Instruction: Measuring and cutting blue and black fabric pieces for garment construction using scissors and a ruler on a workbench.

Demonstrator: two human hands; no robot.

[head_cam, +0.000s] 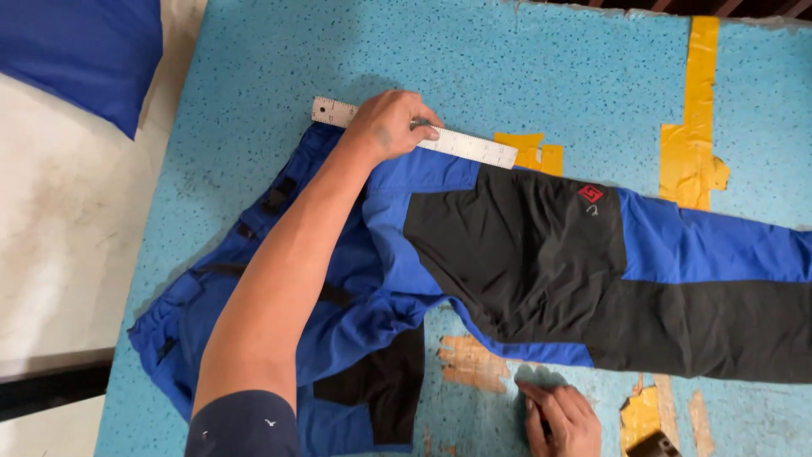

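Blue and black trousers point(524, 254) lie flat on a speckled light-blue table top point(524, 68), waist to the left and a leg running off to the right. A metal ruler point(474, 147) rests along the trousers' far edge. My left hand point(393, 123) presses down on the ruler near its left end, fingers curled over it. My right hand point(562, 419) sits low on the table just below the black panel's edge, fingers bent together. A thin dark shape shows between those fingers; I cannot tell what it is.
Yellow tape strips point(698, 127) are stuck on the table at the far right, and worn brown patches point(469, 362) mark it near my right hand. A small dark object point(653, 444) lies at the bottom edge. A blue cloth point(80, 51) is at the top left, over a pale floor.
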